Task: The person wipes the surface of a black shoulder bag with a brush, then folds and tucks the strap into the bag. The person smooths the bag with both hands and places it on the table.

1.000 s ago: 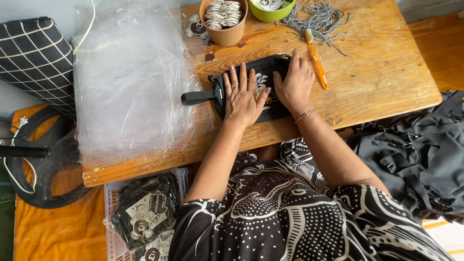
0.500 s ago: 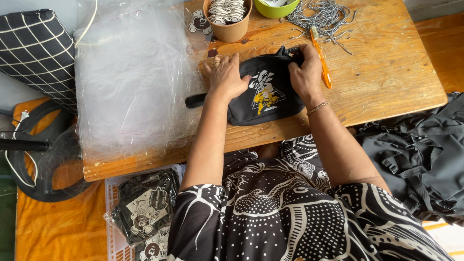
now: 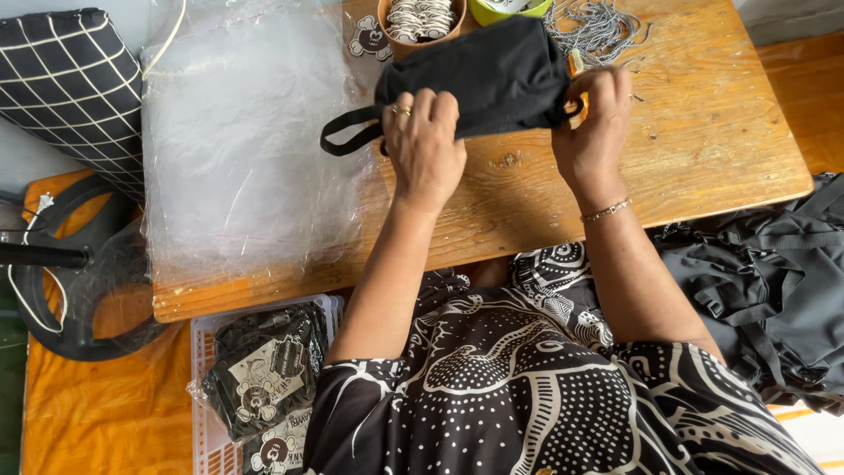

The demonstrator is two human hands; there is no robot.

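I hold a black fabric pouch (image 3: 479,75) with a loop strap above the wooden table (image 3: 703,149). Its plain black back faces me. My left hand (image 3: 424,145) grips the pouch's lower left edge near the strap, a ring on one finger. My right hand (image 3: 591,123) pinches the right end of the pouch, a bracelet on its wrist. An orange-handled tool (image 3: 576,66) lies just behind the right hand, mostly hidden.
A stack of clear plastic bags (image 3: 246,149) covers the table's left. A brown cup of tags (image 3: 422,22), a green bowl (image 3: 510,10) and grey cords (image 3: 602,26) sit at the back. A white basket of bagged pouches (image 3: 259,378) stands on the floor; black bags (image 3: 765,290) pile at right.
The pouch lay flat under both hands, then showed its printed side. Now it is lifted and turned so the plain back faces me, with both hands at its ends.
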